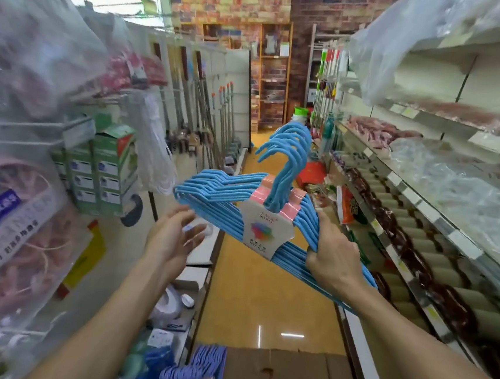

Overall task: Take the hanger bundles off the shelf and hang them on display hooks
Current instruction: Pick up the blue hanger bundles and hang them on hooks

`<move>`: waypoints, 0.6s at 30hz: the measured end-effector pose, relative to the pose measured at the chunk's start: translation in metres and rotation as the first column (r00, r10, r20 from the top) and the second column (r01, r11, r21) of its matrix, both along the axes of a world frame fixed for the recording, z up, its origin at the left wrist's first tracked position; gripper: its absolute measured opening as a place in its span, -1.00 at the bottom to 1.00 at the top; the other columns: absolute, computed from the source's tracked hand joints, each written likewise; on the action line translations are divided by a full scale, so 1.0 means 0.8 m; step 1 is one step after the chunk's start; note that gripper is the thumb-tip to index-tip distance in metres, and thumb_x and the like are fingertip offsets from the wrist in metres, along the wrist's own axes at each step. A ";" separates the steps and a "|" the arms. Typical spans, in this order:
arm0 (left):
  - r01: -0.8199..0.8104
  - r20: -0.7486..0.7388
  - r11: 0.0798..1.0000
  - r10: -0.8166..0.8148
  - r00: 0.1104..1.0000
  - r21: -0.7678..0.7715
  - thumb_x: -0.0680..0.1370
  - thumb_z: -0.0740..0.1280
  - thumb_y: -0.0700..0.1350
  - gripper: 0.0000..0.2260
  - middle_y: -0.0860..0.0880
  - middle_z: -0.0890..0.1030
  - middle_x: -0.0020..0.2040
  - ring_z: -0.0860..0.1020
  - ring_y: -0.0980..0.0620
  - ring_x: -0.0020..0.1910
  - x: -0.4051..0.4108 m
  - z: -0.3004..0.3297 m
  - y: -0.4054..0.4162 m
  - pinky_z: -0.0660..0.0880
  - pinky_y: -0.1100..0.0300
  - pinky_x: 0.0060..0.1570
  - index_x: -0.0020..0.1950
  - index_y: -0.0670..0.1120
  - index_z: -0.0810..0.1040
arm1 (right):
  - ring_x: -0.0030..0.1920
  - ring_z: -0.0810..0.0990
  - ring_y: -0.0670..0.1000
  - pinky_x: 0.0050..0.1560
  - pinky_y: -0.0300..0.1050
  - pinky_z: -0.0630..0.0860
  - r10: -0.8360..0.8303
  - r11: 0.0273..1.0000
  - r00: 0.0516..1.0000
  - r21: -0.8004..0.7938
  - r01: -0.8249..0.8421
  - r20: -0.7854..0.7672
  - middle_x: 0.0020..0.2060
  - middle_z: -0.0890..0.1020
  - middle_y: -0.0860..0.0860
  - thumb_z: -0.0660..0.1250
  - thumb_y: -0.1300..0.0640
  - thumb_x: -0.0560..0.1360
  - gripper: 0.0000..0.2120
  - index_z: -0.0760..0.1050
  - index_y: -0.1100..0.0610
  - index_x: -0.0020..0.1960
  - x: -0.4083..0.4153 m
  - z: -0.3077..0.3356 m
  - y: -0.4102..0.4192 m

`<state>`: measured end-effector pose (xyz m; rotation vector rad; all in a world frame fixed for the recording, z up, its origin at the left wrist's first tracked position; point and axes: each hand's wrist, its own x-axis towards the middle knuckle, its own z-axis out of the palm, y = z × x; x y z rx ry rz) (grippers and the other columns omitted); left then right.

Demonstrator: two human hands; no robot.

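Note:
A bundle of blue hangers (229, 199), tied with a pink and white card label, hovers over the aisle with its hooks pointing up and away. My right hand (332, 255) grips the bundle's right shoulder, fingers curled round the wires. My left hand (171, 236) is spread with fingers straight, just below and left of the bundle's left end, holding nothing. Another bundle of purple-blue hangers (194, 370) lies low at the bottom, beside a cardboard box (282, 376). Wire display hooks (29, 125) stick out from the left rack.
The left rack carries bagged pink hangers (10, 227), green boxes (104, 169) and a white rope coil (155, 149). Shelves on the right (423, 218) hold rolls and plastic-wrapped goods. The yellow aisle floor (262, 297) runs ahead toward brick-pattern walls.

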<state>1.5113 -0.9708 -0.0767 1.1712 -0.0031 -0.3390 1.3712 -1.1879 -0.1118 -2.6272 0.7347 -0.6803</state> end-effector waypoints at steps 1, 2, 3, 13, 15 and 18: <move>-0.044 -0.028 0.999 0.044 0.999 0.016 0.60 0.30 -0.25 -0.87 -0.08 0.55 -0.04 0.59 -0.04 -0.13 0.004 -0.005 0.005 0.53 0.13 -0.10 0.10 -0.07 0.50 | -0.08 0.55 0.17 -0.02 0.11 0.47 0.015 1.000 1.000 0.014 -0.016 0.026 -0.01 0.56 0.08 0.30 0.24 0.43 -0.32 0.17 0.11 0.50 0.001 0.008 0.004; -0.063 -0.044 0.998 0.064 0.997 0.026 0.58 0.34 -0.26 -0.83 -0.08 0.54 -0.02 0.58 -0.04 -0.13 0.009 -0.008 0.008 0.53 0.14 -0.14 0.14 -0.09 0.48 | -0.09 0.55 0.17 -0.03 0.10 0.47 0.032 0.999 0.998 0.032 -0.034 0.046 0.00 0.56 0.07 0.29 0.25 0.43 -0.33 0.18 0.11 0.50 0.002 0.017 0.008; -0.060 -0.052 0.998 0.061 0.997 0.019 0.55 0.39 -0.25 -0.74 -0.08 0.54 0.01 0.59 -0.05 -0.08 0.011 -0.011 0.010 0.56 0.13 -0.12 0.21 -0.12 0.47 | -0.09 0.54 0.17 -0.03 0.10 0.47 0.053 0.997 0.996 0.049 -0.056 0.065 0.01 0.56 0.07 0.29 0.26 0.44 -0.34 0.19 0.11 0.50 0.002 0.026 0.013; 0.020 -0.015 0.915 -0.028 0.999 -0.403 0.56 0.38 -0.10 -0.82 -0.16 0.53 0.05 0.50 -0.16 0.18 -0.017 0.048 0.018 0.40 -0.13 0.38 0.14 -0.11 0.56 | -0.09 0.55 -0.01 -0.17 -0.15 0.48 0.254 0.888 0.937 0.326 -0.324 0.242 0.00 0.60 0.03 0.27 0.33 0.48 -0.42 0.33 0.00 0.45 -0.010 0.080 0.034; -0.023 -0.022 0.879 0.014 1.000 -0.477 0.54 0.39 -0.08 -0.78 -0.15 0.50 -0.02 0.54 -0.13 0.04 -0.027 0.066 0.024 0.46 -0.09 0.31 0.14 -0.12 0.53 | -0.10 0.54 -0.05 -0.22 -0.26 0.40 0.292 0.863 0.919 0.341 -0.372 0.264 0.02 0.59 0.03 0.27 0.34 0.48 -0.45 0.36 0.03 0.43 -0.012 0.084 0.034; -0.059 -0.040 0.856 0.045 0.998 -0.513 0.53 0.39 -0.07 -0.82 -0.10 0.46 -0.16 0.51 -0.05 -0.14 -0.047 0.092 0.032 0.45 0.02 0.22 0.06 -0.11 0.48 | -0.02 0.55 0.06 -0.19 -0.21 0.42 0.364 0.827 0.889 0.343 -0.446 0.278 0.07 0.58 0.06 0.26 0.36 0.49 -0.44 0.34 0.03 0.45 -0.016 0.091 0.034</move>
